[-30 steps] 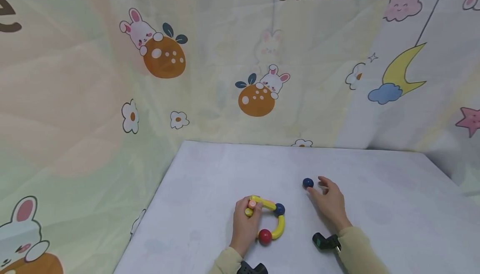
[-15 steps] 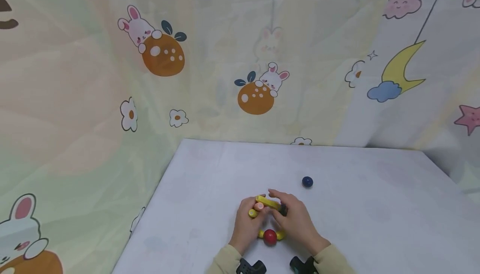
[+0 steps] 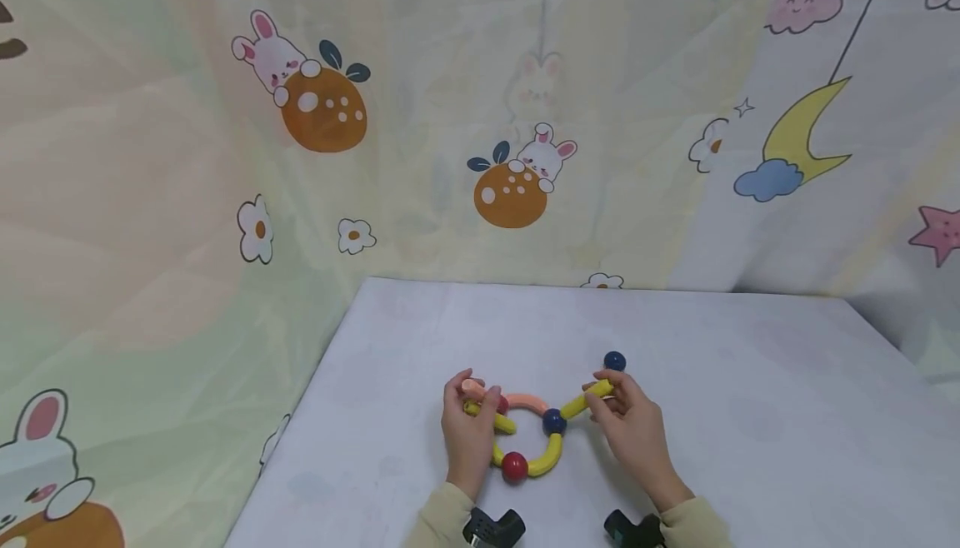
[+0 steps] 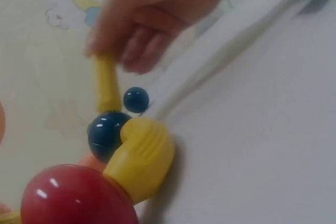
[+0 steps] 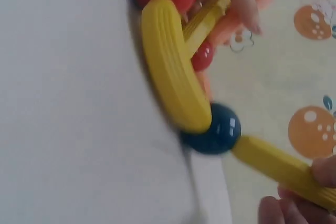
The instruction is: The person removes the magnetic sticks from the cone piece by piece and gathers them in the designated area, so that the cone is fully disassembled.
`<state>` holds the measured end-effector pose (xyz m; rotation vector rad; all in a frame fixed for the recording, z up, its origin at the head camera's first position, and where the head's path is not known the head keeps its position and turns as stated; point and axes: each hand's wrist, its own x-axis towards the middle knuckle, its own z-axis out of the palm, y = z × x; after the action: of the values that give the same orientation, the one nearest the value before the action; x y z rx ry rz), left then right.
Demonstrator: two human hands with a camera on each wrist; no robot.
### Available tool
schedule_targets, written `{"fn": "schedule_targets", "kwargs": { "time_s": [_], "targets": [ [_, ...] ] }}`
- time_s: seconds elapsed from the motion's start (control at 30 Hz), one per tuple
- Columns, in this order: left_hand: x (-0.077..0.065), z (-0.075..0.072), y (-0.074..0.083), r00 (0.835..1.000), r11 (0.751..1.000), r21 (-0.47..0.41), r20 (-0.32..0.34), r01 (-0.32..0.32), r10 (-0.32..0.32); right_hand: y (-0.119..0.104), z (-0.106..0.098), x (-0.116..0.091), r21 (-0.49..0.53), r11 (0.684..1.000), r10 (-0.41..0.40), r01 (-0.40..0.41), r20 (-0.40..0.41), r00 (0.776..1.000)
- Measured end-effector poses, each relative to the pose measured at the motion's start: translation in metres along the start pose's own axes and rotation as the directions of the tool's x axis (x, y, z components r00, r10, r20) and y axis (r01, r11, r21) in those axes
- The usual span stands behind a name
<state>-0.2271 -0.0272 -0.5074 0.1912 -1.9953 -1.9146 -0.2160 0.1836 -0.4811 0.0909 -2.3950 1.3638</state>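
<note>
On the table lies a ring of curved rods and balls: a red ball (image 3: 514, 467) in front, a yellow curved rod (image 3: 547, 458) on its right, a blue ball (image 3: 554, 421) and a pink curved rod (image 3: 527, 402) behind. My left hand (image 3: 467, 435) grips the ring's left side, where a smaller-looking red ball (image 5: 203, 56), a pink rod (image 3: 472, 388) and a yellow rod (image 3: 504, 423) show at the fingers. With thumb and fingertips my right hand (image 3: 641, 440) pinches the outer end of a straight yellow rod (image 3: 577, 405); its other end meets the blue ball.
A loose blue ball (image 3: 614, 361) sits on the white table (image 3: 750, 415) just beyond my right fingertips. Behind the table's far edge hangs a printed cloth (image 3: 420, 115), which also covers the left side.
My right hand left the loose blue ball, came in to the ring, then drew back rightward, swinging a yellow rod outward from the ring's blue ball. My left hand shifted slightly left.
</note>
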Motion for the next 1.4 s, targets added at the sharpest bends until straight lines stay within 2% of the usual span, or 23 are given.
{"fn": "schedule_targets", "kwargs": {
  "time_s": [0.13,0.2,0.4,0.5,0.87,1.0,1.1,1.13,1.2,1.23,1.27,1.3,1.33,1.4],
  "targets": [
    [0.005,-0.005,0.001,0.993,1.0,-0.012,-0.121,0.008,-0.01,0.013,-0.01,-0.007,-0.098,0.993,0.07,-0.07,0.0,0.998],
    [0.008,-0.007,0.002,0.989,1.0,-0.017,-0.147,-0.002,-0.001,0.017,-0.013,-0.01,-0.128,0.988,0.091,-0.091,-0.005,0.996],
    [0.011,-0.008,0.003,0.994,0.998,-0.07,-0.111,0.006,-0.014,0.018,-0.015,-0.011,-0.116,0.982,0.154,-0.151,0.018,0.988],
    [0.013,-0.009,0.001,0.993,0.996,-0.085,-0.115,0.01,-0.019,0.021,-0.016,-0.011,-0.112,0.977,0.185,-0.18,0.042,0.982],
    [0.021,-0.01,-0.002,0.987,0.997,-0.059,-0.148,0.058,-0.066,0.027,-0.018,-0.013,-0.165,0.971,0.192,-0.174,0.104,0.976],
    [0.02,-0.009,-0.001,0.989,0.998,0.03,-0.145,0.047,-0.042,0.025,-0.019,-0.014,-0.178,0.97,0.189,-0.166,0.122,0.974],
    [0.016,-0.008,0.001,0.992,0.987,0.159,-0.127,0.003,0.018,0.023,-0.019,-0.014,-0.185,0.971,0.179,-0.154,0.127,0.976],
    [0.014,-0.008,0.001,0.993,0.978,0.206,-0.11,-0.024,0.047,0.023,-0.019,-0.014,-0.186,0.971,0.178,-0.153,0.127,0.976],
    [0.011,-0.006,0.002,0.988,0.949,0.29,-0.05,-0.123,0.143,0.023,-0.019,-0.014,-0.189,0.97,0.177,-0.152,0.126,0.976],
    [0.009,-0.005,0.002,0.979,0.925,0.326,0.0,-0.193,0.204,0.023,-0.018,-0.014,-0.192,0.969,0.182,-0.155,0.129,0.975],
    [0.006,-0.004,0.003,0.961,0.893,0.356,0.061,-0.275,0.271,0.023,-0.018,-0.014,-0.195,0.968,0.188,-0.161,0.131,0.973],
    [0.005,-0.003,0.003,0.931,0.853,0.374,0.129,-0.365,0.342,0.023,-0.018,-0.015,-0.195,0.967,0.193,-0.164,0.137,0.972],
    [0.003,-0.002,0.003,0.892,0.807,0.379,0.203,-0.453,0.405,0.023,-0.017,-0.015,-0.195,0.966,0.198,-0.168,0.144,0.97],
    [-0.001,0.0,0.004,0.796,0.709,0.37,0.359,-0.601,0.487,0.023,-0.016,-0.016,-0.193,0.966,0.204,-0.172,0.159,0.966]
  ]
}}
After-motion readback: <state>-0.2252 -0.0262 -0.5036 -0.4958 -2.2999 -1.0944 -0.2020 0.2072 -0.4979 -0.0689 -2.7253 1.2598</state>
